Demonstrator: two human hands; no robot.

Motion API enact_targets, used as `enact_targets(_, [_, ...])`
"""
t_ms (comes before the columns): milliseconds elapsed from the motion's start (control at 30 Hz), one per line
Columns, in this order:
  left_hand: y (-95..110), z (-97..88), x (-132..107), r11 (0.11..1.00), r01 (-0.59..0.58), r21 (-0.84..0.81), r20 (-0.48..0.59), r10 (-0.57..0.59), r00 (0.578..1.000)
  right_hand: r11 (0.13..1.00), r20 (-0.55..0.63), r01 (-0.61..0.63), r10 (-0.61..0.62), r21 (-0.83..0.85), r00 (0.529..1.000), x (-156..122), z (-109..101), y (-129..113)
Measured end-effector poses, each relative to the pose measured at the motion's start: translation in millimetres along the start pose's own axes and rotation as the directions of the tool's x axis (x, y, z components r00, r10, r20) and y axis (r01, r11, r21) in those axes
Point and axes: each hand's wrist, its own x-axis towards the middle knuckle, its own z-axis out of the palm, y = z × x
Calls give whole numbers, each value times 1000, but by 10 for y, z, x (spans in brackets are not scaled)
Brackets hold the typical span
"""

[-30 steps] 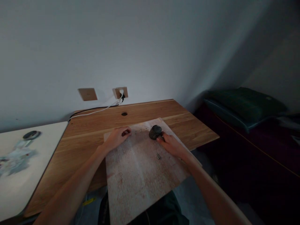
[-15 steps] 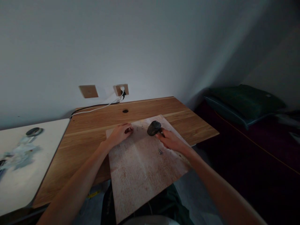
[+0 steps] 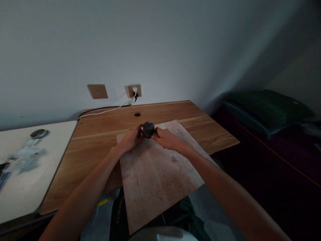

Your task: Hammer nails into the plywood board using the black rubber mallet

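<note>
Dark mallet (in right hand) close to left hand.

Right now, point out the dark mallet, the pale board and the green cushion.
Dark mallet [image 3: 148, 130]: head view, on its blunt round end.
Pale board [image 3: 156, 174]: head view, bare upper face.
Green cushion [image 3: 269, 108]: head view, top side.

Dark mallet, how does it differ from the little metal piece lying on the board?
The mallet is dark, while the metal piece is paler. The mallet's head is thick and round; the metal piece is narrow and far smaller. The mallet is held in the right hand, while the metal piece lies untouched on the board.
</note>
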Motion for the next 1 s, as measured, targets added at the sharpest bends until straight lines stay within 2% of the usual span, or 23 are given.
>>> enact_targets(167, [-14,-2,-6,1000,13,4,0,-13,1000,999,-29,21,-22,-35,999,29,83,2])
enact_targets(300, [14,-53,-5,1000,-6,24,-1,6,1000,999,-37,27,-28,-24,999,-56,43,69])
enact_targets(367, [124,-60,-28,993,-57,104,-61,63,996,1000,-52,18,-19,-10,998,-149,-2,156])
enact_targets(433, [352,-20,-87,953,-196,232,-95,222,970,1000,-49,0,-1,0,999,-246,-35,281])
enact_targets(467, [506,23,-131,904,-305,299,-77,341,937,1000,-41,-9,9,0,999,-287,-40,351])
enact_targets(500, [678,81,-181,823,-444,354,11,471,882,1000,-35,-18,18,-2,999,-319,-37,420])
enact_targets(533, [857,150,-234,720,-574,390,110,583,805,1000,-31,-28,28,-6,999,-340,-26,486])
enact_targets(600, [1179,307,-337,516,-735,440,265,707,655,999,-37,-44,43,-15,998,-358,14,591])
enact_targets(633, [1302,386,-379,447,-771,454,314,729,608,999,-45,-50,49,-19,998,-357,38,627])
enact_targets(733, [1476,580,-448,412,-762,499,375,690,619,998,-70,-58,56,-25,996,-349,99,674])
enact_targets(800, [1473,664,-447,407,-751,520,387,672,632,998,-81,-63,60,-29,995,-351,122,673])
enact_targets(867, [1441,714,-425,386,-753,533,388,678,624,998,-87,-64,62,-28,994,-358,128,662])
enact_targets(1000, [1377,697,-372,384,-748,541,338,716,612,998,-79,-59,57,-15,995,-370,113,639])
